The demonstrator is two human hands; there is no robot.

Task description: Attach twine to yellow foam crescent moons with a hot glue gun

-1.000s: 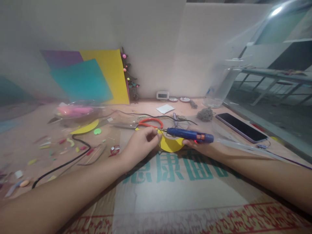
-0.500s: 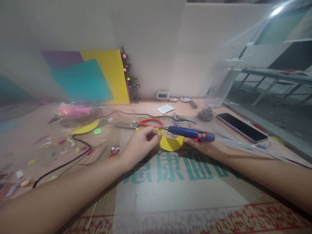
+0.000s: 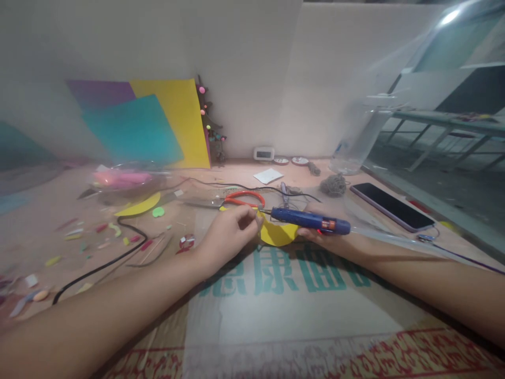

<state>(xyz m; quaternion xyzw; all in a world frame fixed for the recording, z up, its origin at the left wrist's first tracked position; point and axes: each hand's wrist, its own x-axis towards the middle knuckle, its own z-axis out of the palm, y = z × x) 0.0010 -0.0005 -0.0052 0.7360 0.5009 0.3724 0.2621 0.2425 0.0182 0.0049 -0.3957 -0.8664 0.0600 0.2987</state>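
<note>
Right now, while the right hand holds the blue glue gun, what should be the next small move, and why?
Probably ease the blue glue gun slightly right, away from the left hand: its thin tip points toward that hand and looks very close, and the red glow by the right hand suggests it may be switched on.

Looks dim and greyish overall, with glare from a white lamp at upper right. Casts dark shadow under both forearms; shows a red glow beneath the blue glue gun. Smears and stretches toward the edges, blurring far left.
</note>
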